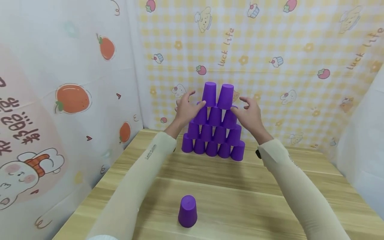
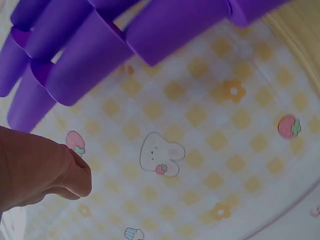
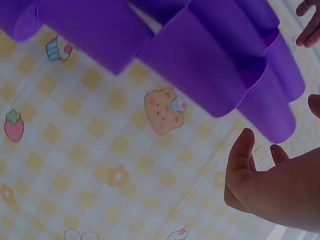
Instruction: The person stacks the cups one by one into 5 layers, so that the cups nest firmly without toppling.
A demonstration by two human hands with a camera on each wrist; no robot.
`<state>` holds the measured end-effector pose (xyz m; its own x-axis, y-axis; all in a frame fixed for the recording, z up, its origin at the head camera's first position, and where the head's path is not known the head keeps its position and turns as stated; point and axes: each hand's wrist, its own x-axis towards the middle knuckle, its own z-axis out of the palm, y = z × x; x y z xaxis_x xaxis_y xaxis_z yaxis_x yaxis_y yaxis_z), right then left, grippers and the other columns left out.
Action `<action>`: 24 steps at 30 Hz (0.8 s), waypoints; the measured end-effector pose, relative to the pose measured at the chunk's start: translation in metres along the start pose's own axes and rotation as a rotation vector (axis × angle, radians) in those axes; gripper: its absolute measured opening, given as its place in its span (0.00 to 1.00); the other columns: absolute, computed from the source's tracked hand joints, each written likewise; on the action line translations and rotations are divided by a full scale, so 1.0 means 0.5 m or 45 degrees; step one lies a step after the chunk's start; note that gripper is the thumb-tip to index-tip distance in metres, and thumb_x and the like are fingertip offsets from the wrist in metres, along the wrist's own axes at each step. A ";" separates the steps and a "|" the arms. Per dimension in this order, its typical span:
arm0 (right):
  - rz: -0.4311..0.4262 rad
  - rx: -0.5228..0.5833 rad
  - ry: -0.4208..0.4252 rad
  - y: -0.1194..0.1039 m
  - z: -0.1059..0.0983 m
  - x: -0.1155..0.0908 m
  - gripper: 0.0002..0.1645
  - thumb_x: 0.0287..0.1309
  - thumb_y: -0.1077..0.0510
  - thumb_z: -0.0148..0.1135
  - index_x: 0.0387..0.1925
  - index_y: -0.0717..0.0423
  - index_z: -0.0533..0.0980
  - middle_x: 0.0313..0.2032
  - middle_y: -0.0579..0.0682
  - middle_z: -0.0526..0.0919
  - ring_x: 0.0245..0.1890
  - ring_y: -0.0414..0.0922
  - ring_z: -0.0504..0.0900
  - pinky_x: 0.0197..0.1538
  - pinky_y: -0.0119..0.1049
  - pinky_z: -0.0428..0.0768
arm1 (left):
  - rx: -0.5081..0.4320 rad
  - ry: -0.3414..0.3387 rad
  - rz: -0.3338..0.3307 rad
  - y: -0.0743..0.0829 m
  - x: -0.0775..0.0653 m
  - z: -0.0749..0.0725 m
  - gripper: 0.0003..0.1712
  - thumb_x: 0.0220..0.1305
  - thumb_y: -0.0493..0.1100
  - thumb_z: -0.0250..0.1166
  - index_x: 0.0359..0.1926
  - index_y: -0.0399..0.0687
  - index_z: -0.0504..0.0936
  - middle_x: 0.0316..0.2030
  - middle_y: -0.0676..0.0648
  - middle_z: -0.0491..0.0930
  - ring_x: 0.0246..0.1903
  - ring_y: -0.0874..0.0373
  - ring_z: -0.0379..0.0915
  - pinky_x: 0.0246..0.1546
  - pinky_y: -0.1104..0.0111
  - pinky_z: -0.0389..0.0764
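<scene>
Purple cups turned upside down form a stepped pyramid, with several in the bottom row (image 1: 211,149), three in the upper row (image 1: 214,116) and two on top. My left hand (image 1: 186,109) is beside the left top cup (image 1: 209,94), its thumb close to that cup's lower edge; whether they touch I cannot tell. On the other side, my right hand (image 1: 249,115) has loosely bent fingers and holds nothing. A gap parts it from the right top cup (image 3: 269,107) in the right wrist view. One more upside-down cup (image 1: 188,211) stands alone nearer to me.
The pyramid stands toward the back of a wooden table (image 1: 216,186). Behind it hangs a yellow checked cloth (image 1: 261,40) with printed figures. A white printed cloth (image 1: 90,66) covers the left side, and pale cloth (image 1: 363,133) hangs at the right.
</scene>
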<state>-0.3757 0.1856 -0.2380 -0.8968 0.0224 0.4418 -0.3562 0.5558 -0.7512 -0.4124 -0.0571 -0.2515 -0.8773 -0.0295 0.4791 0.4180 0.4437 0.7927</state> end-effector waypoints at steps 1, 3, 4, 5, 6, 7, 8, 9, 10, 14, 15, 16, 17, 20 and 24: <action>-0.002 -0.003 0.005 0.002 0.002 -0.013 0.38 0.61 0.50 0.64 0.69 0.58 0.66 0.69 0.59 0.64 0.64 0.61 0.68 0.61 0.60 0.69 | -0.019 0.000 0.004 -0.002 -0.015 0.001 0.40 0.63 0.58 0.68 0.71 0.52 0.66 0.70 0.51 0.65 0.65 0.44 0.56 0.64 0.41 0.49; -0.009 0.015 -0.014 0.005 0.008 -0.039 0.38 0.61 0.50 0.65 0.69 0.58 0.66 0.70 0.58 0.64 0.64 0.61 0.67 0.60 0.62 0.69 | -0.061 -0.022 0.024 -0.011 -0.047 0.002 0.41 0.62 0.58 0.69 0.71 0.53 0.66 0.70 0.49 0.65 0.62 0.44 0.60 0.62 0.44 0.57; -0.011 0.024 -0.037 0.006 0.012 -0.052 0.38 0.61 0.50 0.65 0.69 0.57 0.66 0.70 0.57 0.64 0.64 0.61 0.67 0.60 0.62 0.69 | -0.079 -0.041 0.028 -0.015 -0.065 0.002 0.41 0.62 0.58 0.69 0.71 0.53 0.66 0.69 0.49 0.65 0.62 0.44 0.61 0.60 0.45 0.61; -0.005 0.038 -0.063 0.006 0.016 -0.066 0.38 0.61 0.50 0.66 0.70 0.56 0.66 0.70 0.57 0.64 0.64 0.61 0.67 0.60 0.62 0.69 | -0.091 -0.067 0.034 -0.021 -0.082 0.000 0.41 0.62 0.58 0.69 0.72 0.53 0.66 0.69 0.47 0.65 0.61 0.43 0.61 0.58 0.47 0.65; 0.001 0.053 -0.087 0.006 0.020 -0.079 0.38 0.61 0.50 0.66 0.70 0.56 0.66 0.70 0.57 0.63 0.64 0.61 0.68 0.60 0.61 0.70 | -0.106 -0.099 0.036 -0.026 -0.100 -0.002 0.41 0.61 0.58 0.69 0.72 0.53 0.66 0.69 0.45 0.65 0.61 0.42 0.62 0.56 0.47 0.69; 0.008 0.073 -0.108 0.006 0.024 -0.092 0.38 0.61 0.50 0.66 0.69 0.56 0.66 0.70 0.56 0.64 0.64 0.61 0.68 0.60 0.61 0.70 | -0.120 -0.130 0.040 -0.032 -0.117 -0.004 0.41 0.62 0.57 0.69 0.72 0.52 0.66 0.68 0.44 0.65 0.61 0.40 0.63 0.54 0.47 0.72; 0.014 0.094 -0.132 0.005 0.027 -0.103 0.38 0.61 0.50 0.66 0.69 0.57 0.67 0.70 0.56 0.64 0.63 0.61 0.68 0.58 0.59 0.73 | -0.130 -0.165 0.050 -0.035 -0.130 -0.007 0.41 0.62 0.57 0.69 0.72 0.51 0.66 0.68 0.43 0.65 0.61 0.39 0.63 0.52 0.47 0.74; 0.022 0.110 -0.154 0.003 0.029 -0.114 0.38 0.61 0.51 0.67 0.69 0.57 0.67 0.70 0.57 0.64 0.63 0.60 0.69 0.57 0.58 0.75 | -0.150 -0.194 0.054 -0.037 -0.142 -0.010 0.41 0.62 0.56 0.69 0.72 0.50 0.66 0.68 0.42 0.65 0.60 0.38 0.63 0.51 0.47 0.75; 0.031 0.123 -0.171 0.004 0.031 -0.127 0.37 0.61 0.51 0.67 0.69 0.57 0.67 0.69 0.58 0.65 0.62 0.60 0.69 0.57 0.57 0.75 | -0.172 -0.222 0.060 -0.040 -0.155 -0.010 0.41 0.62 0.56 0.68 0.72 0.49 0.66 0.68 0.41 0.65 0.61 0.36 0.63 0.51 0.46 0.75; 0.008 0.179 -0.239 0.011 0.046 -0.170 0.35 0.60 0.54 0.68 0.67 0.59 0.70 0.66 0.60 0.70 0.60 0.61 0.72 0.56 0.56 0.77 | -0.211 -0.297 0.084 -0.050 -0.190 -0.010 0.39 0.62 0.53 0.69 0.70 0.47 0.67 0.67 0.42 0.67 0.59 0.38 0.66 0.51 0.48 0.75; -0.003 0.193 -0.260 0.013 0.051 -0.181 0.34 0.60 0.54 0.68 0.66 0.60 0.70 0.65 0.61 0.71 0.59 0.62 0.73 0.55 0.55 0.78 | -0.211 -0.327 0.082 -0.055 -0.198 -0.010 0.38 0.63 0.53 0.69 0.70 0.47 0.68 0.66 0.42 0.68 0.57 0.39 0.67 0.50 0.49 0.77; -0.009 0.193 -0.281 0.016 0.055 -0.192 0.34 0.60 0.55 0.68 0.65 0.60 0.71 0.64 0.61 0.72 0.59 0.62 0.74 0.55 0.54 0.78 | -0.195 -0.360 0.070 -0.060 -0.206 -0.010 0.38 0.63 0.52 0.69 0.70 0.47 0.68 0.65 0.42 0.69 0.56 0.41 0.69 0.49 0.51 0.78; -0.012 0.197 -0.304 0.019 0.060 -0.203 0.33 0.59 0.55 0.69 0.65 0.60 0.72 0.64 0.60 0.73 0.58 0.61 0.74 0.54 0.53 0.79 | -0.173 -0.397 0.053 -0.065 -0.215 -0.011 0.37 0.63 0.52 0.69 0.70 0.47 0.68 0.64 0.42 0.70 0.54 0.43 0.70 0.47 0.53 0.79; 0.001 0.189 -0.370 0.026 0.072 -0.236 0.33 0.60 0.54 0.69 0.64 0.59 0.72 0.63 0.59 0.74 0.58 0.61 0.75 0.51 0.51 0.81 | -0.128 -0.508 0.002 -0.082 -0.240 -0.013 0.36 0.64 0.50 0.68 0.69 0.46 0.68 0.60 0.41 0.72 0.49 0.45 0.71 0.43 0.59 0.79; 0.035 0.194 -0.432 0.034 0.083 -0.271 0.32 0.61 0.53 0.68 0.64 0.58 0.73 0.64 0.58 0.74 0.58 0.61 0.74 0.51 0.50 0.81 | -0.101 -0.578 -0.045 -0.101 -0.269 -0.022 0.32 0.66 0.49 0.66 0.68 0.47 0.71 0.60 0.42 0.72 0.48 0.46 0.70 0.42 0.61 0.76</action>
<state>-0.2710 0.1578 -0.3310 -0.9333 -0.2558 0.2521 -0.3431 0.4279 -0.8362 -0.3128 -0.0852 -0.3518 -0.8985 0.3597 0.2516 0.3872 0.3793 0.8404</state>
